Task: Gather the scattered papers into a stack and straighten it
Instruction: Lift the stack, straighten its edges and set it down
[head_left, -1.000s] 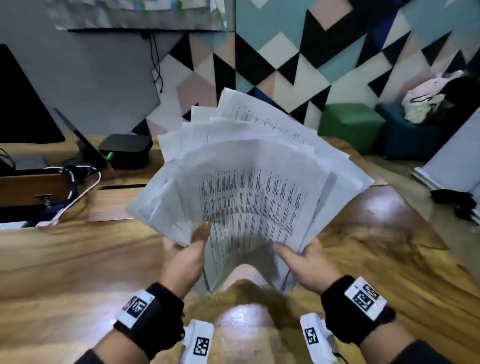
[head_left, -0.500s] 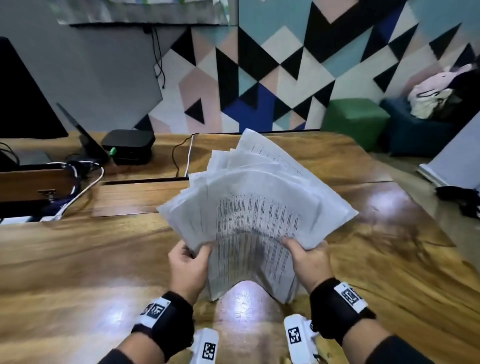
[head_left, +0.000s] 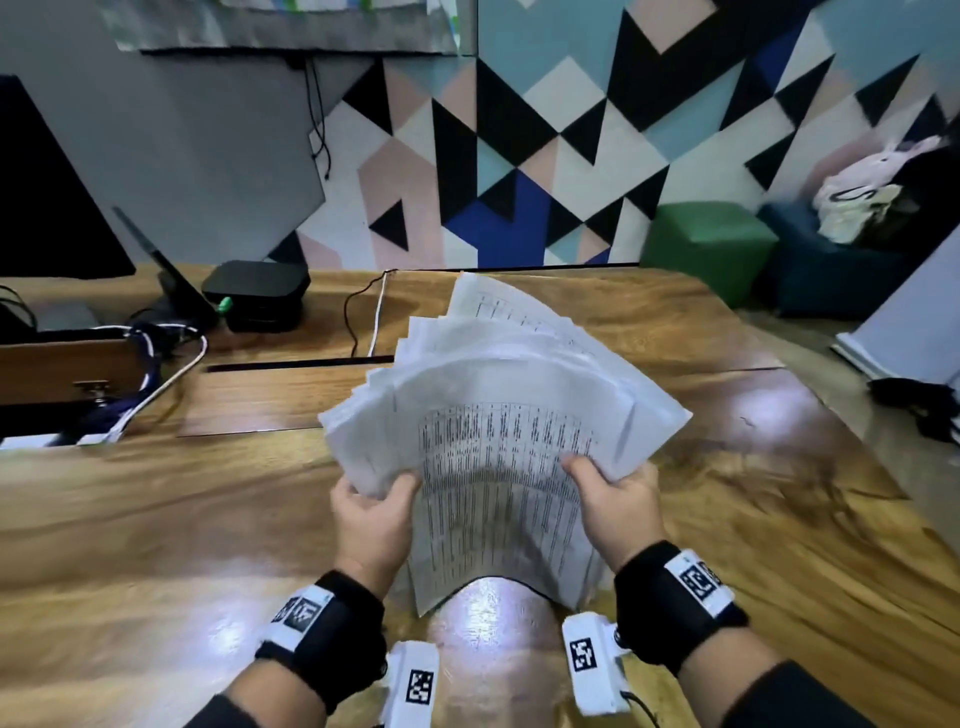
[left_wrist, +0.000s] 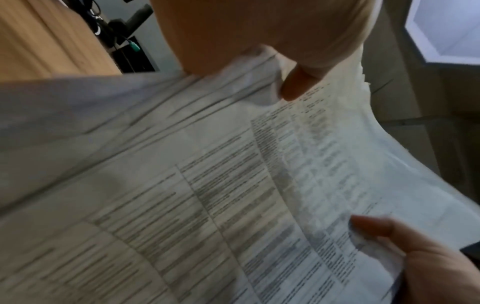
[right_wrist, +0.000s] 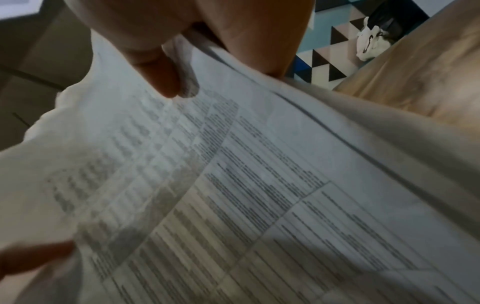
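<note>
1. The glossy brown wooden table (head_left: 208, 519) lies under the fanned sheaf of white printed papers (head_left: 498, 415), held upright, gathered but uneven.
2. The left hand (head_left: 371, 514) and right hand (head_left: 618, 506) pinch its sides, thumbs in front.
3. Next, probably: tap the edges square.

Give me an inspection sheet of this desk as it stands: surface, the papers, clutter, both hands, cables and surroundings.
Surface: glossy wooden table, glare patches near the front edge.
Job's things: papers held up off the table in a fanned, uneven bundle; printed tables face the person; edges not aligned.
Clutter: black box with a green plug at the back left; wooden box at far left.
Grip: left hand holds the bundle's left edge, thumb on top; right hand holds the right edge likewise.
Cables: white cable looped at left; thin black and white leads run into the table slot.
Surroundings: wall of coloured triangles; green pouf.
</note>
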